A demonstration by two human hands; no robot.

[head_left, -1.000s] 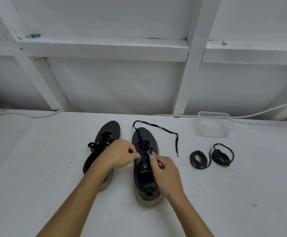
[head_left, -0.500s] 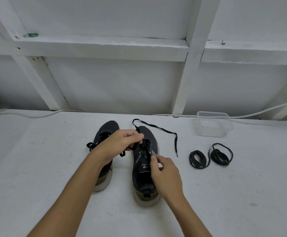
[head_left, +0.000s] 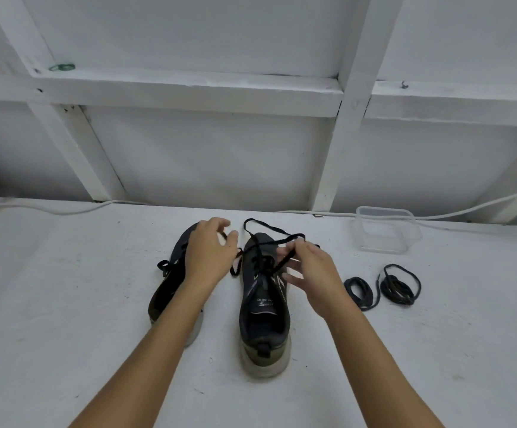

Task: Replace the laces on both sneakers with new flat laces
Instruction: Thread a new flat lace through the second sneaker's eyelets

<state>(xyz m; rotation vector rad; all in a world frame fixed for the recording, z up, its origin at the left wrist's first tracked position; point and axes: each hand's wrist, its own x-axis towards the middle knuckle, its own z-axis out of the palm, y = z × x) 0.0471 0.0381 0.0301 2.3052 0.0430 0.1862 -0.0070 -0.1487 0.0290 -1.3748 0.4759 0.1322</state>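
Old lace is being unthreaded from the right sneaker, centre of the white surface. It is pinched by right hand and by curled left hand. Left sneaker is laced; new coiled laces lie right. Next: lace drawn out of lower eyelets.

A: The light is soft and even, fairly bright, with a cool grey-white cast over the wall and tabletop.

B: Shadows are faint; a soft one lies under the arms. No glare anywhere.

A: The hands look slightly smeared at the fingers. The beams bow and splay toward the edges, a wide-angle warp, and the far left edge falls dark.
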